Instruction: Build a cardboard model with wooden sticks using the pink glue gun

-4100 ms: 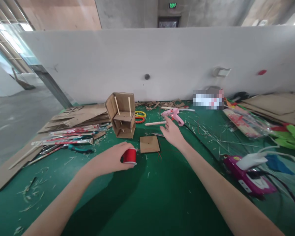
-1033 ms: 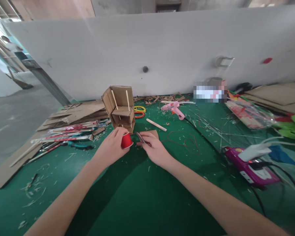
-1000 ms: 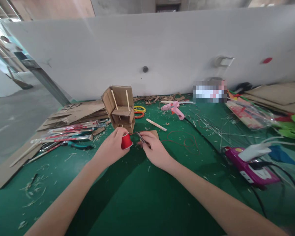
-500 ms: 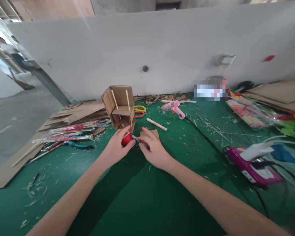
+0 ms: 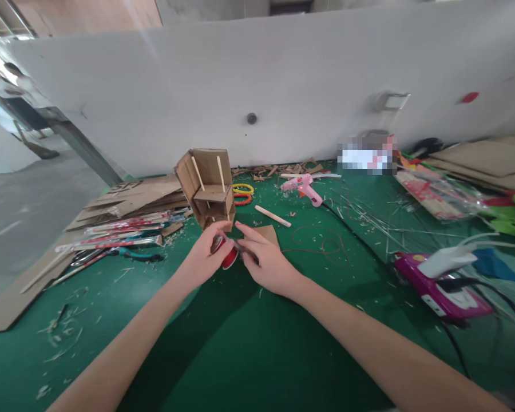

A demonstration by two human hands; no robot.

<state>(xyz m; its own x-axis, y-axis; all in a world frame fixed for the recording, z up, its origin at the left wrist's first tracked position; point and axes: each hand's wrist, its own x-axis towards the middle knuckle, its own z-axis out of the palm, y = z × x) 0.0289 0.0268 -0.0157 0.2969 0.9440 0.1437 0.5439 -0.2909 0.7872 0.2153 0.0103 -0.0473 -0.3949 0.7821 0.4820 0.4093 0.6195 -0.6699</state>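
My left hand is closed around a red spool of thread or thin wire, tilted, its end facing me. Close beside it, my right hand pinches a slim grey tool whose tip reaches the spool; fingers hide most of it, so its kind is unclear. A small cardboard piece lies under my right fingers. Just beyond my left hand stands a cardboard structure with a shelf and wooden sticks. Thin reddish strand loops over the table to the right.
A pink glue gun lies behind, its black cord running to a purple power strip. A wooden stick, yellow ring and teal-handled pliers lie on the green table. Cardboard sheets are stacked left. People stand far left.
The red spool has turned and dropped slightly, showing its end. My right fingers have shifted a little left, closer to my left hand. Background people have moved.
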